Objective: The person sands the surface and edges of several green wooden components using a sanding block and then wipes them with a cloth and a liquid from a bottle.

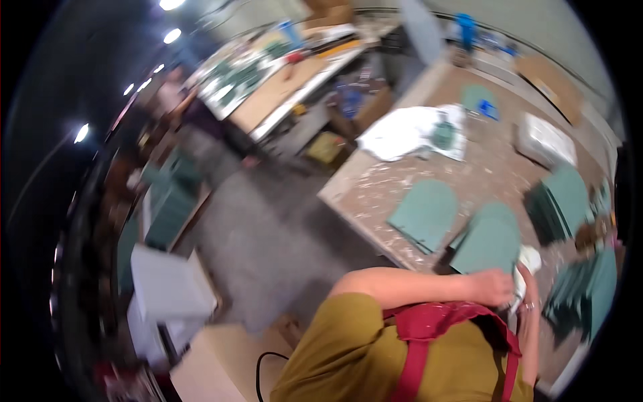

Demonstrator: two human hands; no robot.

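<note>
— Left hand (491, 287)?
— Curled shut over the lower edge of a green arched panel (487, 246), gripping it there; forearm crossing in from the left above a mustard shirt and red apron straps.

— Right hand (529, 305)?
— Just beside the left, a ring on one finger, fingers closed around a white cloth (530, 260) bunched against the panel's right edge. Blurred, so the exact hold on the cloth cannot be told.

— Whereabouts of the held panel?
— At the near edge of the speckled worktop (375, 187), tilted up toward the chest, overlapping a second panel of the same shape behind it.

— Round about?
— Another green arched panel (424, 213) lying flat to the left, apart from the held one. Stacks of the same panels (559, 201) to the right, more (584, 288) lower down by the right wrist. Farther back, crumpled white sheets (408, 130) with a small green piece on top, and a pale flat box (544, 139) near the far edge. Grey floor to the left, a long bench (281, 87) cluttered beyond it.
</note>
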